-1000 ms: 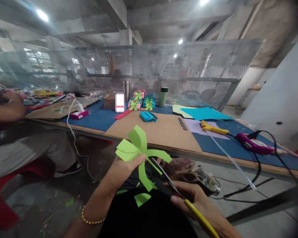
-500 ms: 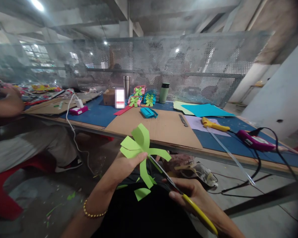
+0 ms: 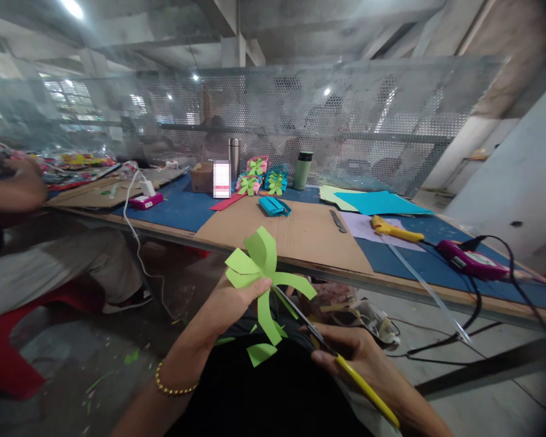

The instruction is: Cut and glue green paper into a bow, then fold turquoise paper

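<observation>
Between thumb and fingers, my left hand grips a light green paper flower with several curved petals. My right hand is closed around yellow-handled scissors. Their blades reach up and left to the paper, touching or very near a petal beside the flower's middle; how far the blades are parted is hard to make out. Green paper scraps, among them a larger offcut, lie on my dark-clothed lap under the flower. The fingertips of my left hand are partly hidden behind the paper.
Ahead, a cardboard sheet on the blue table carries a folded blue paper piece and a dark blade. To the right lie a yellow glue gun and purple power strip. Another person's arm is at left.
The whole view has shifted slightly, moving the table things a little to the right. Both hands keep their holds, and the flower and scissors look almost unchanged.
</observation>
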A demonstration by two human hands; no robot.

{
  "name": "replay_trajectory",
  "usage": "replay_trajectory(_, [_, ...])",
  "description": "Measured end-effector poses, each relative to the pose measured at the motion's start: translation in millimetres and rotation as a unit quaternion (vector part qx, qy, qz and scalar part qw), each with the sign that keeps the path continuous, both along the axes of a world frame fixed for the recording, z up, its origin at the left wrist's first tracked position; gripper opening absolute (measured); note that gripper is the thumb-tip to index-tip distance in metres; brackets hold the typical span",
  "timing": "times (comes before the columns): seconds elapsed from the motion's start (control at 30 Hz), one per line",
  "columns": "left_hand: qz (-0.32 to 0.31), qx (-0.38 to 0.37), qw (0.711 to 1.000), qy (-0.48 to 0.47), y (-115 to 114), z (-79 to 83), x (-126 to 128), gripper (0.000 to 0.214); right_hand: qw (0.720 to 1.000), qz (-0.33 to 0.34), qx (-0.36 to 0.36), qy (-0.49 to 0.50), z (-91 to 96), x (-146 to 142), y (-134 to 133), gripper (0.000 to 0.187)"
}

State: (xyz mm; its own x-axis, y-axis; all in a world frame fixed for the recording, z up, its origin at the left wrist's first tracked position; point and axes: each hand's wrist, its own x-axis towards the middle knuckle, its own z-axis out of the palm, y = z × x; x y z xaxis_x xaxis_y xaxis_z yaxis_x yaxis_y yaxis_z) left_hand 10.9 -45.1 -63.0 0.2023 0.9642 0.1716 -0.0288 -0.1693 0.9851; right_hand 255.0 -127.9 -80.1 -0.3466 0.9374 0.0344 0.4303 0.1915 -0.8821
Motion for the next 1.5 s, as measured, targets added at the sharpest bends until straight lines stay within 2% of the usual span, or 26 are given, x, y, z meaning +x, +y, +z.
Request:
replay_trajectory(0.63, [-0.012,-0.022,1.000,-0.019,-2.7,2.9,0.8,0.039,1.000,-0.002,0.015,0.003,0.2,1.1,1.0,0.037])
replay_trajectory(1.5, [-0.010,-0.012,1.000,-0.014,-1.5,2.2,0.9,0.041,0.999,0.004,0.028,-0.015,-1.8,1.6,1.1,0.036])
